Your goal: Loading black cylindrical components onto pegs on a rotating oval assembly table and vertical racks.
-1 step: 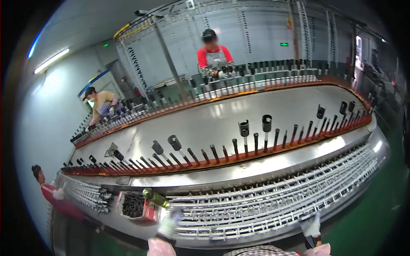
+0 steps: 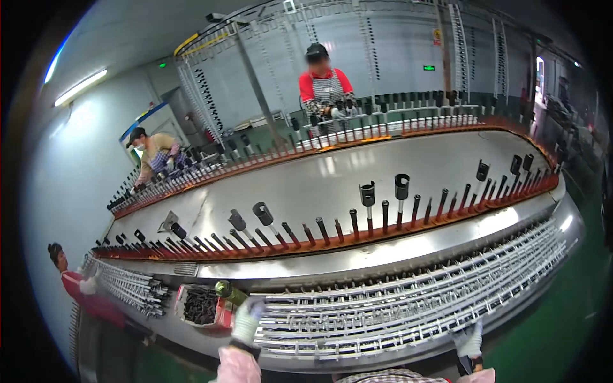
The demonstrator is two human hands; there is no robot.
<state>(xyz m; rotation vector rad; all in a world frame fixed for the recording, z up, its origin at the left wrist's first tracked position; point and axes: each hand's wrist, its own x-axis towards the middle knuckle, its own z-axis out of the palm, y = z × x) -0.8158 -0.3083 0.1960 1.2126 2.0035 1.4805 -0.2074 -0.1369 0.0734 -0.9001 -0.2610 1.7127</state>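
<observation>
White-gloved, my left hand [image 2: 246, 322] is at the left end of the stacked silver metal racks [image 2: 383, 311], just below a green glass bottle [image 2: 230, 293] lying on its side. Its fingers are blurred, so I cannot make out whether they hold anything. My right hand [image 2: 469, 342], also gloved, is at the near edge of the stack toward its right side. There the thumb and fingers look spread apart, with nothing plainly gripped. The racks are long rods with many short crosspieces, lying side by side along the bench.
A box of small black parts [image 2: 200, 305] stands left of the bottle, with more racks [image 2: 131, 287] beyond it. Behind, a looped conveyor [image 2: 345, 245] carries upright spindles, some with black cylindrical parts [image 2: 401, 186]. Co-workers stand at the far side [image 2: 325, 86] and left [image 2: 80, 284].
My left hand has moved slightly up and left, toward the bottle. My right hand has shifted slightly downward. The racks look the same.
</observation>
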